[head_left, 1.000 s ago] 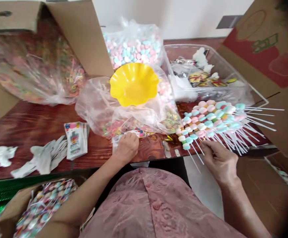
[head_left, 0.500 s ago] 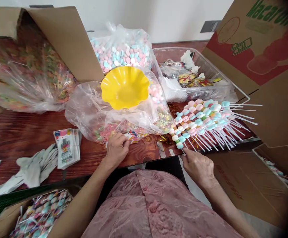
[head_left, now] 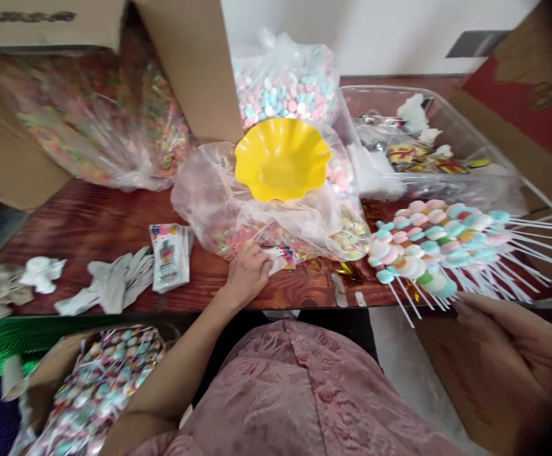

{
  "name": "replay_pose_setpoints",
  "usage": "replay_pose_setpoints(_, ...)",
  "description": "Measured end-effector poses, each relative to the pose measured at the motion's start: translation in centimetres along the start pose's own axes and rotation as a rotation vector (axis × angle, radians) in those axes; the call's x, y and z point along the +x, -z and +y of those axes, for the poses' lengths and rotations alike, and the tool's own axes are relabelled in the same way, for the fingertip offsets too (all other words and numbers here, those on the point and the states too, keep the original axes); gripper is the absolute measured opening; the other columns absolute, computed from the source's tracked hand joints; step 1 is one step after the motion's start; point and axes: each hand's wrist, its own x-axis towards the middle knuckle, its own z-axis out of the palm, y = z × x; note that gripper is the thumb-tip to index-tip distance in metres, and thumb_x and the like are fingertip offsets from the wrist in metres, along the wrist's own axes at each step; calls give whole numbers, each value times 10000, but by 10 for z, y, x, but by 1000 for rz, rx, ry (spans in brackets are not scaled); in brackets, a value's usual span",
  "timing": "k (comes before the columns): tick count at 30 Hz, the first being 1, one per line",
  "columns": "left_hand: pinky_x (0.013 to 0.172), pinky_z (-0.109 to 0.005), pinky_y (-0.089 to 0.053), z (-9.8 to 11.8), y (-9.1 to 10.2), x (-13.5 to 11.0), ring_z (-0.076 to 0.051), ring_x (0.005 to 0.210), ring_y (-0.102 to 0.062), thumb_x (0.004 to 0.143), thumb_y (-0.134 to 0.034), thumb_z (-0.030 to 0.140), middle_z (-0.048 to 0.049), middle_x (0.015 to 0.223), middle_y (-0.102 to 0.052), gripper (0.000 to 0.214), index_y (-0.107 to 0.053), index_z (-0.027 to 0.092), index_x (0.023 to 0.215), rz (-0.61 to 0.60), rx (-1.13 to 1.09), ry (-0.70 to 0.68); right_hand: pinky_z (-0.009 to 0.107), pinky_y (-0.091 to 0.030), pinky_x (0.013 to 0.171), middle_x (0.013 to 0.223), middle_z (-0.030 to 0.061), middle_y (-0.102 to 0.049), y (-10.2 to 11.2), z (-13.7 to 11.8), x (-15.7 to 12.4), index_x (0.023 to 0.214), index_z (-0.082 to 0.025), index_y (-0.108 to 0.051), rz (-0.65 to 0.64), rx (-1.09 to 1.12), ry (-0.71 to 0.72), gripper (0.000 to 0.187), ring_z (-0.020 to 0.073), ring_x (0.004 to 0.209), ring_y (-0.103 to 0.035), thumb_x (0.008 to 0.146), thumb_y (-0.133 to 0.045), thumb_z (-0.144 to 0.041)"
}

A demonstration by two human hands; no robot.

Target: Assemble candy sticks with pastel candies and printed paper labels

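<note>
Pink-and-blue skewers [head_left: 475,237]: bunched on the red-brown table [head_left: 114,218], right of the yellow bowl [head_left: 283,158]; candies to the left, white sticks fanned right and toward the near edge.
Front skewer [head_left: 440,283]: slanted across the near side of the bunch, stick end toward the right hand.
Right hand [head_left: 508,345]: thumb and fingers appear pinched on that stick end; blurred, so exact grip unclear.
Left hand [head_left: 247,272]: well apart from the right, fingertips on the left end of a printed packet [head_left: 284,256] near the table's edge; pinching or only pressing, cannot tell.
Spare packets [head_left: 171,256]: stacked left of the left hand, apart from it.
Handling, judged: draw the skewer out along its own stick, so neighbouring candies are not dragged or knocked off; grip stick only, keeping fingers off the candy. Left fingertips should steady the packet lightly, without creasing it.
Change, right hand vs half a second ago: then at the bunch's lower-left corner; now farther right along its front, with the front skewer newly aslant.
Change, left hand: still at the packet.
Change, view: whole scene sits farther right in frame.
</note>
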Motion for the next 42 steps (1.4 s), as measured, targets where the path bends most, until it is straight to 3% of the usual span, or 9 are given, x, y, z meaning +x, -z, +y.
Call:
replay_pose_setpoints(6, 744, -320, -452, 1, -3, 0, -199, 866, -564, 904, -493, 120, -83, 882, -626, 203, -670, 164, 816, -10, 65, 15, 302, -579, 778, 958, 10, -749, -43, -36, 8, 1080, -268, -703, -42, 213, 227, 216, 183, 779, -716, 878, -661, -206)
replay_pose_setpoints(9, 710, -291, -443, -6, -5, 1, -168, 789, -563, 875, -558, 138, -51, 776, -600, 185, -643, 159, 712, 85, -80, 62, 253, -569, 777, 965, 15, -740, -58, -45, 14, 1080, -227, -684, -80, 250, 310, 212, 155, 809, -715, 888, -636, -150)
replay_pose_setpoints(12, 715, -296, -446, -9, -5, 0, -171, 771, -562, 840, -629, 167, -44, 739, -595, 169, -635, 156, 672, 128, -77, 65, 234, -558, 765, 942, 20, -734, -68, -45, 19, 1064, -206, -677, -75, 240, 352, 200, 144, 809, -711, 886, -635, -125)
replay_pose_setpoints(18, 787, -330, -471, -8, 3, -10, -193, 827, -581, 915, -532, 165, -79, 849, -658, 202, -714, 161, 828, -30, 40, -81, 256, -559, 718, 908, 16, -742, -84, -34, 23, 1027, -224, -690, -118, 261, 326, 168, 163, 794, -716, 895, -612, -156)
replay_pose_setpoints(26, 693, -258, -444, -21, 0, -1, -133, 724, -589, 800, -698, 149, -16, 733, -652, 78, -712, 168, 726, 24, -365, 91, 251, -549, 697, 881, 30, -729, -103, -40, 28, 1002, -205, -688, -178, 331, 306, 135, 152, 760, -699, 893, -623, -159)
replay_pose_setpoints(34, 626, -243, -418, -16, 11, 6, -107, 624, -565, 774, -736, 204, 9, 666, -677, 69, -749, 181, 710, -46, -532, 219, 250, -536, 634, 815, 28, -712, -109, -45, 31, 1009, -194, -695, -155, 360, 376, 168, 140, 686, -672, 878, -619, -122)
replay_pose_setpoints(39, 620, -244, -421, -17, 13, 8, -105, 610, -554, 779, -731, 204, 12, 655, -681, 68, -759, 190, 719, -65, -541, 221, 262, -537, 659, 819, 38, -716, -112, -37, 26, 1016, -195, -705, -168, 261, 419, 166, 148, 696, -668, 876, -624, -154)
replay_pose_setpoints(42, 630, -242, -421, -18, 12, 7, -108, 632, -560, 806, -717, 211, 3, 665, -673, 92, -750, 182, 725, -67, -510, 151, 253, -526, 661, 810, 41, -711, -115, -34, 23, 1003, -191, -715, -174, 210, 427, 159, 148, 702, -663, 886, -609, -167)
